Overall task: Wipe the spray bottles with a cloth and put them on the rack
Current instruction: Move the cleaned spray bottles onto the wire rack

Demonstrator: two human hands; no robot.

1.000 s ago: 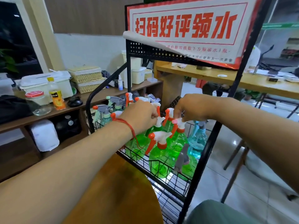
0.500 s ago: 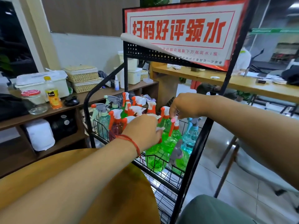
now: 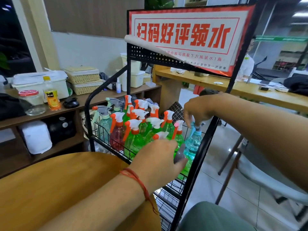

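Note:
A black wire rack (image 3: 196,165) holds several spray bottles in its basket: mostly green ones with white and orange triggers (image 3: 135,140), one red (image 3: 117,135) and a pale teal one (image 3: 104,121). My left hand (image 3: 157,160), with a red string on the wrist, is at the basket's front, closed around a green bottle with a grey trigger (image 3: 180,153). My right hand (image 3: 199,108) reaches down from the right, its fingertips pinching the trigger head of a blue bottle (image 3: 193,144) at the basket's right end. No cloth is in view.
A round wooden table (image 3: 58,189) lies under my left arm. A red and white sign (image 3: 186,35) tops the rack. A wooden shelf (image 3: 93,100) at left carries boxes, a jar and a yellow drink bottle. A chair (image 3: 233,157) and long desk (image 3: 250,90) stand right.
My left hand has dropped from the trigger heads to the basket's front right. My right hand has shifted right from an orange-and-white trigger onto the blue bottle's head.

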